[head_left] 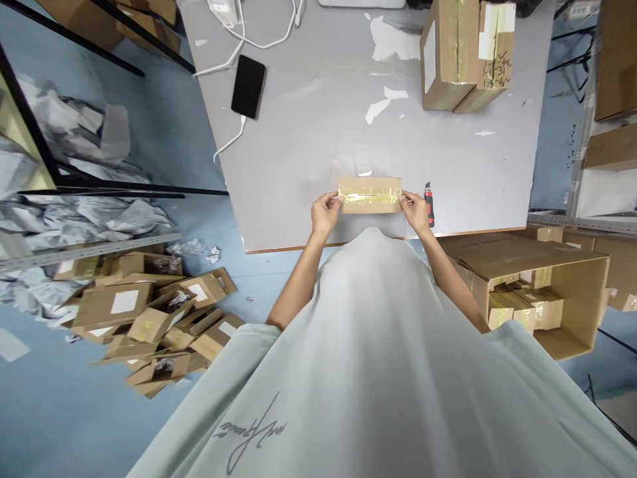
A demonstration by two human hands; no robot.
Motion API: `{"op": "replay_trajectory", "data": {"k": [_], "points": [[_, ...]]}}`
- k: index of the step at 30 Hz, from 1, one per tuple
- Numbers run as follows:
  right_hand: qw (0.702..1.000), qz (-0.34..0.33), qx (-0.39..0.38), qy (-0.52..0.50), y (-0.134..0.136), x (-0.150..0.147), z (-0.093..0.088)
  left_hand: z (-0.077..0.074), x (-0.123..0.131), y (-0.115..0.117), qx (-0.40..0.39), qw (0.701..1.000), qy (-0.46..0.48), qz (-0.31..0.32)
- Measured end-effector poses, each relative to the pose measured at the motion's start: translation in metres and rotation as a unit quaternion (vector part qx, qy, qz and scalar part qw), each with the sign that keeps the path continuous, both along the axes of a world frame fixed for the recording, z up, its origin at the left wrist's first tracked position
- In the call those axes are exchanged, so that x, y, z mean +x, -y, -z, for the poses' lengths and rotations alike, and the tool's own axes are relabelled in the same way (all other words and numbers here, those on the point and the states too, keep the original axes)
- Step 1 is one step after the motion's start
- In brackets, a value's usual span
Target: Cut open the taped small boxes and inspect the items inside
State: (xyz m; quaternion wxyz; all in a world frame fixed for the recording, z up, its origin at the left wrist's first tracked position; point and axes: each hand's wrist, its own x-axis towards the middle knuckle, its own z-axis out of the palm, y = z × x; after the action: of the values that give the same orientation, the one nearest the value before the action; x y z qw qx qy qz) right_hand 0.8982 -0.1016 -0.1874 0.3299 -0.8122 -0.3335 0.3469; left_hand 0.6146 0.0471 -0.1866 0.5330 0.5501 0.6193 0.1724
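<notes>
A small cardboard box [371, 205] with yellowish clear tape along its top lies near the front edge of the grey table [308, 139]. My left hand [326, 212] grips its left end between thumb and fingers. At the opposite end, my right hand [414, 210] pinches the box in the same way. Just beyond the right hand lies a red and black box cutter [428, 204]; whether its blade is out I cannot tell.
Two taped cardboard boxes [452, 60] stand at the back right. A black phone [248, 87] lies at the left with a white cable [229, 140]. A large open carton [580, 299] holds small boxes beside the table. Opened boxes [124, 302] pile up on the floor at left.
</notes>
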Motion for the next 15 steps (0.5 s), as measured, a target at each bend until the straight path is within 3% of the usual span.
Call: {"op": "replay_trajectory", "data": {"k": [7,12,15], "points": [[1.0,0.022,-0.017,-0.009,-0.006,0.0,0.001,0.015,0.001,-0.003,0.012,1.0,0.029,-0.006],[0.998,0.05,0.021,-0.02,-0.002,0.02,0.005,0.031,0.001,-0.006,-0.037,0.998,0.04,-0.042],[0.996,0.088,0.032,0.002,0.005,0.037,0.003,0.036,0.01,-0.003,-0.059,0.996,0.056,-0.023]]}}
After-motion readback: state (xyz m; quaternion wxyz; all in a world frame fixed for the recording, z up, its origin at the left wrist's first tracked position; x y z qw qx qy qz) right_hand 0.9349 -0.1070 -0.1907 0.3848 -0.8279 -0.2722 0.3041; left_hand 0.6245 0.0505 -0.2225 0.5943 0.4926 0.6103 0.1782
